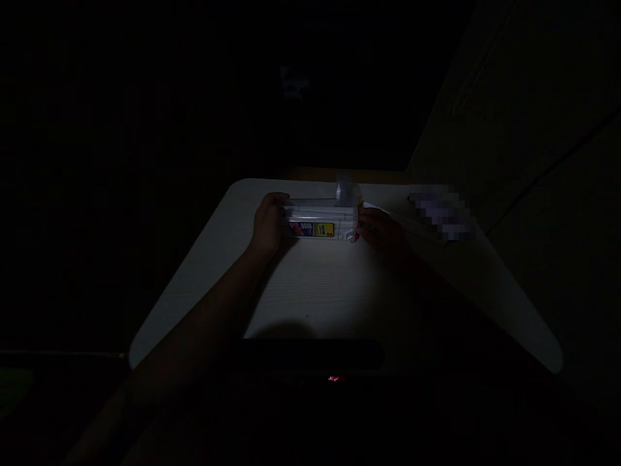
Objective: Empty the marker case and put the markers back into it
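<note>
A long, clear plastic box (317, 213) with a yellow and dark printed label lies sideways above the middle of the white table (310, 285). My left hand (268, 223) wraps round its left end, thumb and fingers closed on it. At the other end, my right hand (381, 228) has its fingertips bent against the box's edge, and deep shadow hides part of them. A crumpled piece of clear plastic (346, 190) sticks up behind the box's right end.
On the table's right side lies a blurred-out, pale rectangular object (441, 213). A dark bar (310, 354) runs along the table's near edge. The surroundings are very dark, with a cable (553, 171) at the right.
</note>
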`<state>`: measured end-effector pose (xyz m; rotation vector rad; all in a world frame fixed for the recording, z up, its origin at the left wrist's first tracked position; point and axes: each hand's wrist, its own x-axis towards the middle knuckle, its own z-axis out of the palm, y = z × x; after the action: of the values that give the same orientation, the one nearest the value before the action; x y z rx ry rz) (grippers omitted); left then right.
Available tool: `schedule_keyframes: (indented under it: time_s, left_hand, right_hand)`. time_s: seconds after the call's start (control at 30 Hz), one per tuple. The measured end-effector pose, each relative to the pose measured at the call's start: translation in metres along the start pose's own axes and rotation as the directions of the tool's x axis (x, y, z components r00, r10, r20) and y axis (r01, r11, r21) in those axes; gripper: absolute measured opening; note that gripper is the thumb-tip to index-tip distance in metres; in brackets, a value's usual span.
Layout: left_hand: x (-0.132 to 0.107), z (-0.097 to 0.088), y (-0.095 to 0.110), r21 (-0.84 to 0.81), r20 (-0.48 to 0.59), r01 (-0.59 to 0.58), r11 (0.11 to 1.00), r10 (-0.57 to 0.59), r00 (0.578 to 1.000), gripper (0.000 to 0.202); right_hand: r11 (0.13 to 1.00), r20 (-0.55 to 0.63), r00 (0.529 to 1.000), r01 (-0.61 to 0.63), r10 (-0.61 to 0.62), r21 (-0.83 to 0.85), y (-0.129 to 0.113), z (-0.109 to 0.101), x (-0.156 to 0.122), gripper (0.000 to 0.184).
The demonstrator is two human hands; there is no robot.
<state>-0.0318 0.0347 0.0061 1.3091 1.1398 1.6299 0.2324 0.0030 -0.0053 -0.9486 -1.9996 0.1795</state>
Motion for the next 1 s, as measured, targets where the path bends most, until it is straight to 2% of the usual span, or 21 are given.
schedule_keyframes:
  time_s: [0.53, 0.67, 1.0]
  left_hand:
    - [0.0021, -0.0006, -0.0017, 0.033, 0.005, -0.031, 0.999, 0.031, 1.0, 0.021]
    - [0.0013, 0.0004, 0.0009, 0.047, -0.009, -0.02, 0.999, 0.02, 1.0, 0.019]
    - [0.0017, -0.0011, -0.0018, 0.024, -0.002, 0.005, 1.0, -0.005, 1.0, 0.018]
  right_hand:
    - [1.0, -0.022, 0.999, -0.024, 0.024, 0.007, -0.0013, 0.002, -0.0003, 0.022]
    - [1.0, 0.004, 1.0, -0.028, 0.028, 0.001, -0.0027, -0.0004, -0.0002, 0.022]
    - [0.999, -0.014, 0.999, -0.035, 0.035, 0.0, -0.001, 0.0009, -0.001, 0.021]
